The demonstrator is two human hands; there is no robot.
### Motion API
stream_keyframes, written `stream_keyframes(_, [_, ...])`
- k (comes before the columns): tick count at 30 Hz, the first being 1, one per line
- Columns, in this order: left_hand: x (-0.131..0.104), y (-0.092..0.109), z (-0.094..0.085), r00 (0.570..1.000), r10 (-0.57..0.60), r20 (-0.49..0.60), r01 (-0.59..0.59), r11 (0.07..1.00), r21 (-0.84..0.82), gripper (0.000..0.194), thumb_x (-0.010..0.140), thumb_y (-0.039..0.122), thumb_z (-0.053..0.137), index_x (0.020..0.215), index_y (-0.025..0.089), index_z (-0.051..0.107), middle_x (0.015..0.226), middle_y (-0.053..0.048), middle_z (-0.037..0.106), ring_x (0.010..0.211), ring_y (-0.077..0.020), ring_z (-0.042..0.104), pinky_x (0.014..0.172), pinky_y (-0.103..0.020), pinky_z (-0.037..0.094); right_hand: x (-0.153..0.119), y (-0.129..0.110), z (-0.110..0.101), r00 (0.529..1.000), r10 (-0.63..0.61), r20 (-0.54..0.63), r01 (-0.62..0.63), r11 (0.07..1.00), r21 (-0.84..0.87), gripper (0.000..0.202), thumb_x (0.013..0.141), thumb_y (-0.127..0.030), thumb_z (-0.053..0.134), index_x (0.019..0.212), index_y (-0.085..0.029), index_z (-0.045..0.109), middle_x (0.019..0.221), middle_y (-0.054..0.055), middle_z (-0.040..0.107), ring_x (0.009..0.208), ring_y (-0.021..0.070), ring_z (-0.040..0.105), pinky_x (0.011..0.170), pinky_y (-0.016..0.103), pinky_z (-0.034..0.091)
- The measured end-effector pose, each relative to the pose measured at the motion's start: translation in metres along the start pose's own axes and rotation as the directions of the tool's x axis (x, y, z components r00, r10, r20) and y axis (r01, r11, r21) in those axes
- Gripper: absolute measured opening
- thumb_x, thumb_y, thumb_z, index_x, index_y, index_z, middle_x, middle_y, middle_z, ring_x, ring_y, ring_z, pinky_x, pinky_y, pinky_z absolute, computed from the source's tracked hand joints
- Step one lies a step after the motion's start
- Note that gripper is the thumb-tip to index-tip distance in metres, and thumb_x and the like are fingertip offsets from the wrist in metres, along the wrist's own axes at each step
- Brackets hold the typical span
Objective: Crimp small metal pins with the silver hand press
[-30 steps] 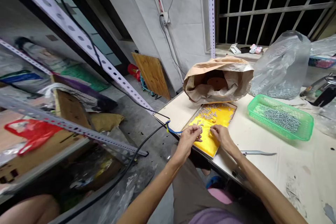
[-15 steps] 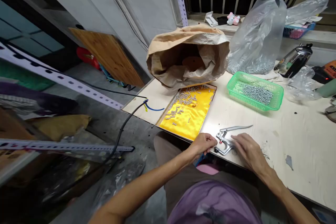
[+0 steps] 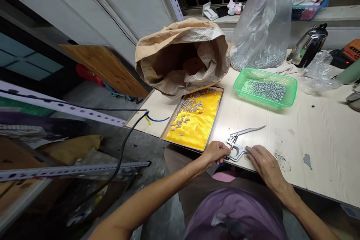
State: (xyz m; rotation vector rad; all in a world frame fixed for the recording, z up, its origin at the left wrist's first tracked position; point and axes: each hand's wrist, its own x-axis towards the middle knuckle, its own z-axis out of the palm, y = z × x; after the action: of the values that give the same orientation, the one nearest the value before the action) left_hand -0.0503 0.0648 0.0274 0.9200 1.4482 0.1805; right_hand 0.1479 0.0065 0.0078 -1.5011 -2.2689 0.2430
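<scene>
Silver lever-handled pliers (image 3: 236, 152) with a round C-shaped jaw, a spring and a small red part lie near the table's front edge. The upper handle stands raised, apart from the body. My left hand (image 3: 217, 152) is pinched closed at the jaw's open side; whatever its fingertips hold is too small to make out. My right hand (image 3: 263, 161) lies over the lower handle, fingers together and slightly bent, covering most of it. Left of the pliers is a shallow tray (image 3: 213, 127) lined with yellow cloth (image 3: 191, 135), on which small metal pins (image 3: 191, 104) are scattered.
A large brown paper sack (image 3: 180, 60) gapes behind the tray. A green basket (image 3: 292, 95) holds many metal pins, with a clear plastic bag (image 3: 261, 26) behind it. A metal kettle (image 3: 309, 43) stands back right. A black cable (image 3: 123, 150) hangs at the table's left edge.
My head view has shifted, so the table appears higher and further left. My left fingertips have come closer to the pliers' jaw. My right hand stays by the lower handle.
</scene>
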Motion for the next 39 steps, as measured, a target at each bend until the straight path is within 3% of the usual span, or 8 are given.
stream_keyframes(8, [0.002, 0.014, -0.004, 0.993, -0.099, 0.069, 0.087, 0.985, 0.151, 0.014, 0.074, 0.011, 0.058, 0.060, 0.013, 0.053, 0.040, 0.008, 0.047, 0.030, -0.0043, 0.042, 0.033, -0.014, 0.030, 0.000, -0.001, -0.002, 1.000, 0.008, 0.027, -0.009, 1.000, 0.010, 0.030, 0.095, -0.020, 0.034, 0.108, -0.016, 0.060, 0.087, 0.009, 0.060, 0.077, 0.0196, 0.058, 0.068, 0.031, 0.051])
stream_keyframes(11, [0.004, 0.016, -0.006, 0.987, -0.121, 0.103, 0.101, 0.978, 0.182, 0.013, 0.071, 0.010, 0.059, 0.060, 0.012, 0.054, 0.040, 0.007, 0.049, 0.031, -0.0047, 0.043, 0.034, -0.014, 0.031, 0.002, 0.006, -0.004, 0.999, -0.017, 0.042, 0.018, 1.000, -0.017, 0.031, 0.094, -0.027, 0.039, 0.117, -0.017, 0.055, 0.103, 0.012, 0.060, 0.092, 0.0231, 0.057, 0.077, 0.036, 0.050])
stream_keyframes(13, [0.004, 0.015, -0.006, 0.986, -0.124, 0.109, 0.102, 0.977, 0.186, 0.012, 0.070, 0.011, 0.060, 0.060, 0.012, 0.054, 0.041, 0.007, 0.049, 0.031, -0.0048, 0.043, 0.035, -0.015, 0.032, 0.006, 0.015, -0.004, 0.998, -0.037, 0.049, 0.040, 0.996, -0.074, 0.046, 0.089, -0.041, 0.048, 0.128, -0.015, 0.047, 0.126, 0.017, 0.051, 0.112, 0.0299, 0.048, 0.087, 0.043, 0.047])
stream_keyframes(15, [0.004, 0.014, -0.006, 0.987, -0.124, 0.105, 0.102, 0.976, 0.190, 0.011, 0.071, 0.011, 0.060, 0.061, 0.012, 0.055, 0.041, 0.007, 0.049, 0.032, -0.0047, 0.044, 0.035, -0.014, 0.033, 0.012, 0.028, -0.004, 0.995, -0.053, 0.090, 0.065, 0.989, -0.136, 0.075, 0.079, -0.055, 0.057, 0.136, -0.012, 0.036, 0.141, 0.022, 0.034, 0.128, 0.0368, 0.032, 0.095, 0.050, 0.040])
stream_keyframes(18, [0.004, 0.013, -0.005, 0.987, -0.125, 0.102, 0.103, 0.975, 0.198, 0.011, 0.072, 0.011, 0.059, 0.062, 0.013, 0.054, 0.040, 0.008, 0.048, 0.032, -0.0045, 0.044, 0.035, -0.014, 0.033, 0.024, 0.046, -0.003, 0.976, -0.068, 0.208, 0.108, 0.976, -0.188, 0.101, 0.066, -0.067, 0.063, 0.140, -0.007, 0.029, 0.144, 0.027, 0.026, 0.134, 0.0415, 0.017, 0.100, 0.057, 0.031])
stream_keyframes(24, [0.002, 0.015, -0.005, 0.985, -0.126, 0.113, 0.101, 0.973, 0.208, 0.016, 0.071, 0.011, 0.059, 0.056, 0.013, 0.053, 0.039, 0.007, 0.047, 0.032, -0.0045, 0.044, 0.035, -0.015, 0.034, 0.037, 0.060, -0.005, 0.943, -0.109, 0.315, 0.168, 0.972, -0.164, 0.100, 0.067, -0.072, 0.057, 0.142, -0.012, 0.026, 0.140, 0.023, 0.037, 0.131, 0.0392, 0.027, 0.100, 0.058, 0.029])
stream_keyframes(39, [0.002, 0.012, -0.004, 0.988, -0.133, 0.072, 0.114, 0.968, 0.224, 0.014, 0.072, 0.013, 0.061, 0.060, 0.012, 0.054, 0.041, 0.007, 0.048, 0.032, -0.0051, 0.045, 0.037, -0.016, 0.036, 0.036, 0.045, -0.011, 0.967, -0.090, 0.238, 0.135, 0.974, -0.180, 0.081, 0.071, -0.060, 0.063, 0.133, -0.015, 0.039, 0.119, 0.017, 0.057, 0.109, 0.0342, 0.048, 0.098, 0.058, 0.027])
